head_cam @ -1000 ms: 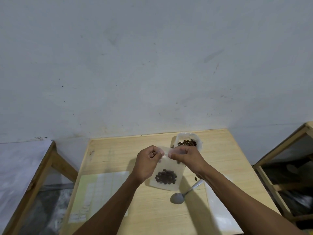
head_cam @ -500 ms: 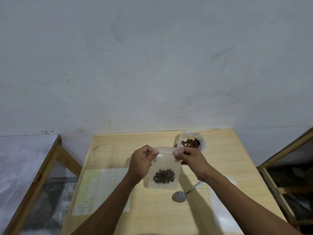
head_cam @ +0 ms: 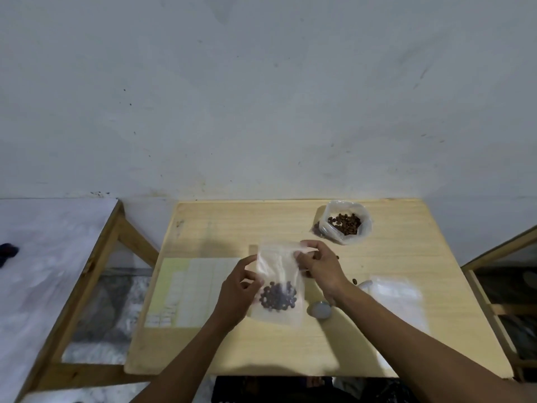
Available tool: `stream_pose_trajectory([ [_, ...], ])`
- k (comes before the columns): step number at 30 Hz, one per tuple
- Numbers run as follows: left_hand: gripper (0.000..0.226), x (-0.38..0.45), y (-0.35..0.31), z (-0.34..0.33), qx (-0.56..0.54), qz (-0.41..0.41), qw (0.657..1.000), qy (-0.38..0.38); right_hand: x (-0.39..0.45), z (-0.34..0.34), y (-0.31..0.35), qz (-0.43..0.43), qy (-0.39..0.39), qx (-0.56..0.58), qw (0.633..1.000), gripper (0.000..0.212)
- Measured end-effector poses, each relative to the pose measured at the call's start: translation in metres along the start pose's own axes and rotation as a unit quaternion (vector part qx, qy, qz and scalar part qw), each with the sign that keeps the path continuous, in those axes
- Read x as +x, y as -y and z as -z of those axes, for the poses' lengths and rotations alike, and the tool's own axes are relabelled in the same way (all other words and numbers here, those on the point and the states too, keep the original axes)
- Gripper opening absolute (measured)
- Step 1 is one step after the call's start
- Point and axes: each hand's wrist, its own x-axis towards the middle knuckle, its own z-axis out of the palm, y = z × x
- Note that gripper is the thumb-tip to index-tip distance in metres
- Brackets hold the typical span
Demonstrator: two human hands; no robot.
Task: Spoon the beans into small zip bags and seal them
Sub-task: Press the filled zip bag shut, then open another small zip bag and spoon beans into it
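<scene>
sealing step, frame centre: left hand and right hand pinch the zip bag; next, press its top strip closed.

Legible text: none. One printed sheet, pale yellow and white, lies flat near the left edge of the table; it carries ruled columns and rows of small marks, all too blurred to read. The zip bag, the open bean bag at the far right corner and the stack of clear bags bear no readable label.
</scene>
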Motion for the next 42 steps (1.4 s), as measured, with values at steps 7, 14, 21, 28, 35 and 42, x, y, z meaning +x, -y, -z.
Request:
stream_pose_trajectory([
  [7, 0.053, -0.013, 0.031, -0.011, 0.075, 0.079, 0.992, -0.063, -0.021, -0.018, -0.049, -0.019, 0.083, -0.189, 0.978, 0.027],
  [14, 0.058, -0.009, 0.03, -0.014, 0.205, 0.087, 0.974, -0.038, -0.019, -0.025, -0.051, 0.022, 0.077, -0.29, 0.954, 0.018],
  [21, 0.048, 0.001, 0.016, -0.02, 0.297, 0.075, 0.952, -0.025, -0.02, -0.004, -0.035, 0.019, 0.041, -0.268, 0.962, 0.043],
  [28, 0.023, 0.021, -0.034, -0.082, 0.214, -0.029, 0.973, 0.08, -0.015, 0.083, -0.031, 0.045, -0.145, -0.243, 0.958, 0.034],
  [35, 0.03, 0.011, -0.059, -0.188, 0.249, -0.089, 0.915, 0.306, -0.04, 0.177, -0.071, -0.054, -0.285, -0.286, 0.913, 0.045],
  [42, 0.052, 0.001, -0.048, -0.234, 0.444, -0.155, 0.786, 0.4, -0.06, 0.204, -0.111, -0.165, -0.258, -0.304, 0.902, 0.054],
])
